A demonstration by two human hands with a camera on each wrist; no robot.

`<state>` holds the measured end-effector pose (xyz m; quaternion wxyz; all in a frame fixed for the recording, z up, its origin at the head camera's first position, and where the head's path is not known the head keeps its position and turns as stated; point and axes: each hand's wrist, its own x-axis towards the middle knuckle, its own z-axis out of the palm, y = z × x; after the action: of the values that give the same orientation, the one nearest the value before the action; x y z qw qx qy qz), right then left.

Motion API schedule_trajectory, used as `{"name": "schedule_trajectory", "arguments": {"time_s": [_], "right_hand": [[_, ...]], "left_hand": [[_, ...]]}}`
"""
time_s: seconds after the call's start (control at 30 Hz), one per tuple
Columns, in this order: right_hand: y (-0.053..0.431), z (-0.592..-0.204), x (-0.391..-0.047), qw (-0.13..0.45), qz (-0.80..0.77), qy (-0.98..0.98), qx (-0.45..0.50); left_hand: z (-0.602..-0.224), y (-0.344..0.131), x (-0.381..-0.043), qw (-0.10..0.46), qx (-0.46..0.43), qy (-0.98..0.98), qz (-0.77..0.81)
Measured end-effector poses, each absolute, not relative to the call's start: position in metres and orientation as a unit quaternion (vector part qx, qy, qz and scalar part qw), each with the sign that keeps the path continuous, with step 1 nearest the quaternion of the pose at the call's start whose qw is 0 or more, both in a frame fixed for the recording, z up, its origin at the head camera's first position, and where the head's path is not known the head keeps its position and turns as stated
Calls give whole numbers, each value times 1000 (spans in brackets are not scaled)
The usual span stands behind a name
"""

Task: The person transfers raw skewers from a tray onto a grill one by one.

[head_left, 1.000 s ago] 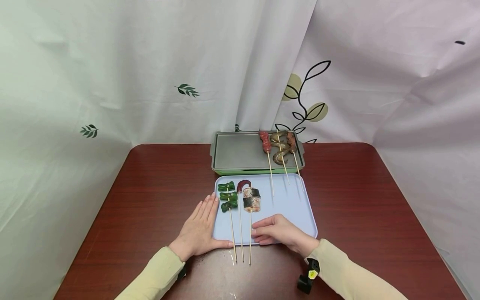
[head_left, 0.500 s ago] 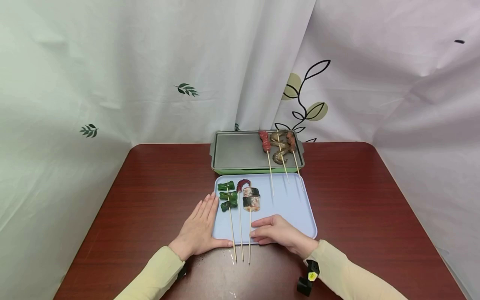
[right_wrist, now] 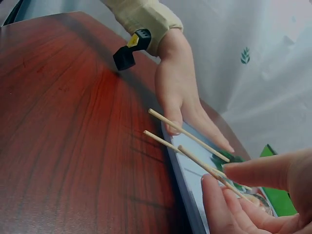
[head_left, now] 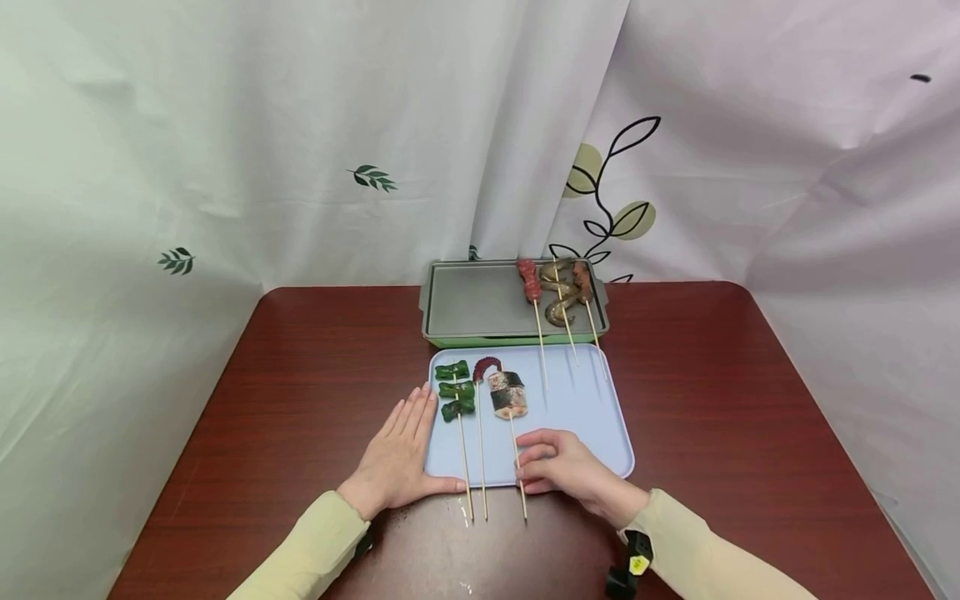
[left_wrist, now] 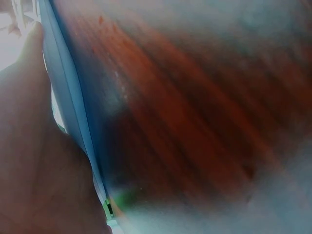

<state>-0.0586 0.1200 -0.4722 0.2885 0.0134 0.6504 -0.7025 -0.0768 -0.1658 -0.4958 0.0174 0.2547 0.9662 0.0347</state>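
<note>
The left sleeve (head_left: 300,546) and the right sleeve (head_left: 727,550) are long and a pale, creamy yellow, with small soft creases. The left hand (head_left: 397,462) and the right hand (head_left: 566,471) are bare. By the right cuff (head_left: 648,512) sits a black, blocky gadget (head_left: 621,582). It has a bright yellow sticker (head_left: 639,565) with tiny marks too small to read. By the left cuff (right_wrist: 166,24) is another black gadget (right_wrist: 124,58), shaped like little boxes, with a yellow patch (right_wrist: 132,40).

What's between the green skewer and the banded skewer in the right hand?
One skewer with a dark-red curl. Head view shows it between the green skewer and banded skewer.
</note>
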Motion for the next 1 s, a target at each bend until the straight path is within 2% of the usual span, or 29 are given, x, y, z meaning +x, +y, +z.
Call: {"name": "schedule_trajectory", "arguments": {"time_s": [0.37, 0.5, 0.73, 1.0], "right_hand": [[132, -472, -55, 287, -697, 657, 24], [135, -472, -55, 290, -700, 652, 23], [140, -475, -56, 291, -708, 643, 14], [142, -475, -56, 285, -718, 635, 1]], "left_hand": [[-494, -166, -78, 39, 251, 967, 29], [-495, -166, -77, 36, 252, 967, 31], [-509, -170, -78, -13, 261, 964, 41], [-500, -168, -76, 4, 260, 964, 63]]}}
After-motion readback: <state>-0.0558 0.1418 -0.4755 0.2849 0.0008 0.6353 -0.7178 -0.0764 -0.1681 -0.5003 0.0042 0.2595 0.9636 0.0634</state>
